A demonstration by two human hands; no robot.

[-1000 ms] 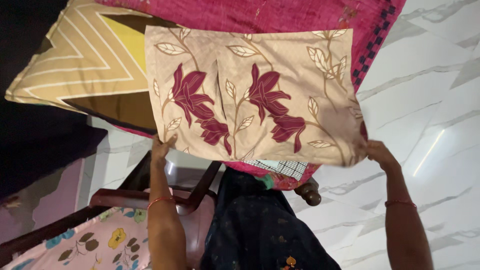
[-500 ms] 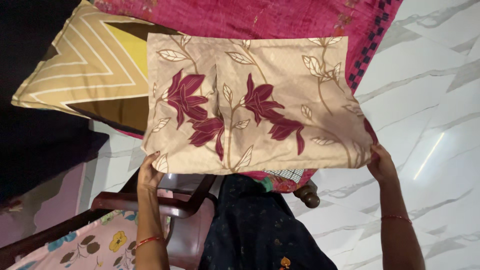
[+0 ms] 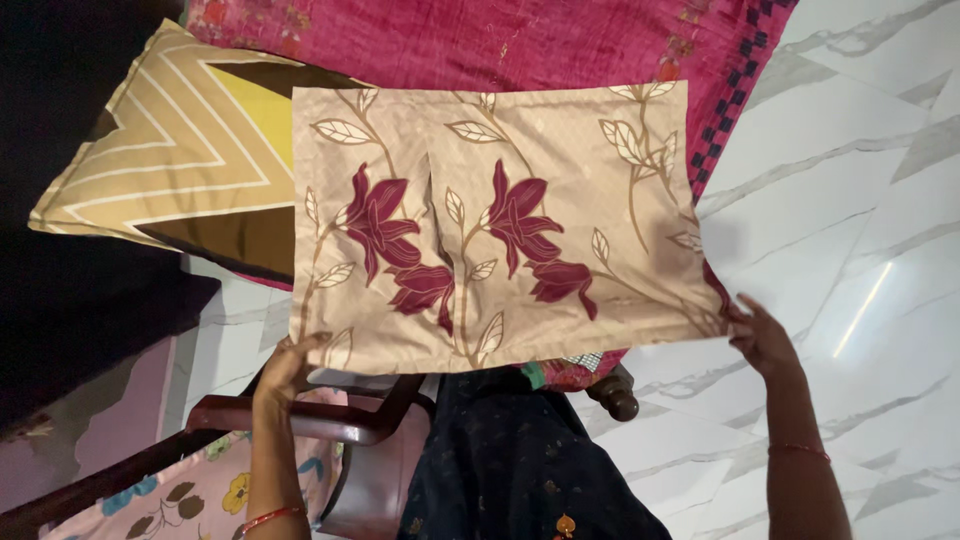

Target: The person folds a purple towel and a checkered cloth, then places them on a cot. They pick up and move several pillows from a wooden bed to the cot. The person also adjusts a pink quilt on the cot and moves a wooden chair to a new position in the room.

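A beige pillow cover [image 3: 500,220] printed with maroon flowers and cream leaves is spread flat in front of me. My left hand [image 3: 285,365] grips its near left corner. My right hand [image 3: 762,335] pinches its near right corner, fingers partly spread. The cover lies over a pink patterned bedspread [image 3: 480,40]. A pillow [image 3: 170,160] with tan, yellow and brown chevrons sits to the cover's left, partly under its edge.
A dark red plastic chair [image 3: 330,420] stands just below the cover, with a pink floral cloth [image 3: 190,490] to its left. White marble floor [image 3: 860,200] fills the right side. A dark wooden bed post knob [image 3: 620,398] shows near my dark skirt.
Both hands have drawn the cover's near edge down towards me, so more of it lies flat. My left hand has dropped lower, close to the chair back.
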